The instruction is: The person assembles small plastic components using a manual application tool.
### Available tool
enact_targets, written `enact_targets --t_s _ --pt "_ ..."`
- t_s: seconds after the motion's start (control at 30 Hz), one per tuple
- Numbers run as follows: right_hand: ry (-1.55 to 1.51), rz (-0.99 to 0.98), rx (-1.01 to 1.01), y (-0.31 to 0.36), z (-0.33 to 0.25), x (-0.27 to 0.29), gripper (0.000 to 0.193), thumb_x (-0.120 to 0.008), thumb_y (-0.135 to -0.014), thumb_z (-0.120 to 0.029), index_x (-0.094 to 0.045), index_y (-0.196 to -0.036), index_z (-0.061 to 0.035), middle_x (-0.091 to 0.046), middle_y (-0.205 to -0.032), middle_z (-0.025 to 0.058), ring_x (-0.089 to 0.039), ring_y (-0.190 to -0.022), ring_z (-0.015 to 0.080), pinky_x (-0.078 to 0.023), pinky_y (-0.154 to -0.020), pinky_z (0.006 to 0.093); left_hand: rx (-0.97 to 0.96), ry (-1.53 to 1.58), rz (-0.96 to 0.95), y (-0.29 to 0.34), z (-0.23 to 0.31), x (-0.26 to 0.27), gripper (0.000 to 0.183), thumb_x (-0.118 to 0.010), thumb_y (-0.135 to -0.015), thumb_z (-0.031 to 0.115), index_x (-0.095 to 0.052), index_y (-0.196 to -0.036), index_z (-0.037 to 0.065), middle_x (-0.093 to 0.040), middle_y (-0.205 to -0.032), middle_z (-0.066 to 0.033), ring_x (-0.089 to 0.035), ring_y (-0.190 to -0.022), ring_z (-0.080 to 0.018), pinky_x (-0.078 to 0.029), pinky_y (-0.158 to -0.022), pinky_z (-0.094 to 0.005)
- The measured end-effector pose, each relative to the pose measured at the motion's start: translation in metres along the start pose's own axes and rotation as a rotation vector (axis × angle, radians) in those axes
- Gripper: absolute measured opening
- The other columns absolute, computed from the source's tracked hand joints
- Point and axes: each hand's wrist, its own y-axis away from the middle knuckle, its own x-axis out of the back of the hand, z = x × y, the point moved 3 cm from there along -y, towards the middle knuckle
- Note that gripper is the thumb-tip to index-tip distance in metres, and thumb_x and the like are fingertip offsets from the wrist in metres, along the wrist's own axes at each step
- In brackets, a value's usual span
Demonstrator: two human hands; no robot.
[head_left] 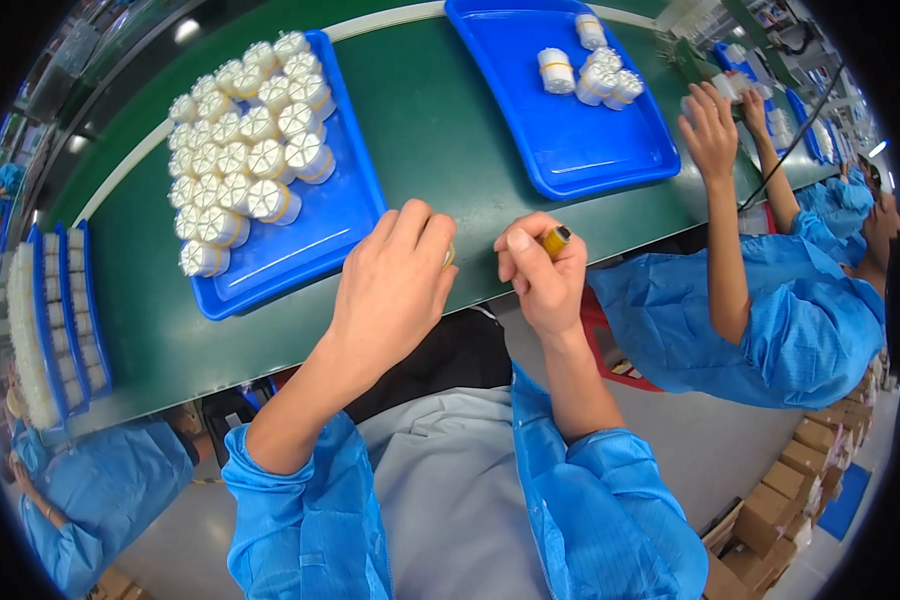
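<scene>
Over the green bench, my left hand (395, 275) is closed with its back up. A narrow yellowish edge (450, 257) shows past its fingers; the rest of that item is hidden, so I cannot name it. My right hand (547, 265), also closed, grips a short yellow stick-shaped tool with a dark end (556, 239), which pokes out above the thumb. The hands are a small gap apart. Beyond my left hand lies a blue tray (270, 283) holding many white bundles (267, 160) with yellow bands. A second blue tray (580, 150) with several such bundles lies beyond my right hand.
Filled blue trays (78, 310) stand on edge at the far left of the green bench (425, 150). A co-worker in blue (740, 290) reaches over the bench on the right; another person (110, 500) is at lower left. Cardboard boxes (780, 490) are stacked at lower right.
</scene>
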Motion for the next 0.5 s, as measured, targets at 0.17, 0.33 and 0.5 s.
enact_targets --t_s 0.17,0.33,0.5 --pt "-0.054 0.000 0.031 -0.001 -0.005 -0.001 0.019 -0.060 -0.094 -0.016 -0.062 -0.082 -0.0014 -0.056 -0.062 0.0003 -0.046 -0.053 0.0037 -0.031 -0.047 0.0204 -0.037 -0.059 -0.071 -0.007 0.005 -0.004 0.037 -0.077 -0.068 0.004 -0.055 -0.097 0.003 -0.053 -0.094 -0.0119 -0.058 -0.088 -0.0325 -0.049 -0.072 -0.0427" --pt "-0.049 -0.002 0.034 -0.004 -0.002 0.001 0.020 -0.060 -0.093 -0.016 -0.062 -0.081 -0.0006 -0.056 -0.061 0.0020 -0.044 -0.050 0.0041 -0.031 -0.046 0.0204 -0.066 -0.066 -0.104 -0.016 0.004 -0.004 0.036 -0.077 -0.067 0.003 -0.055 -0.096 0.003 -0.052 -0.091 -0.0114 -0.059 -0.086 -0.0323 -0.049 -0.071 -0.0424" --pt "-0.071 -0.036 -0.028 0.000 -0.003 0.008 0.019 -0.060 -0.094 -0.015 -0.062 -0.083 0.0003 -0.056 -0.062 0.0003 -0.050 -0.057 0.0051 -0.035 -0.051 0.0207 -0.021 0.076 0.002 -0.008 -0.005 0.000 0.038 -0.079 -0.068 0.005 -0.058 -0.099 0.003 -0.057 -0.094 -0.0123 -0.062 -0.085 -0.0316 -0.050 -0.072 -0.0370"
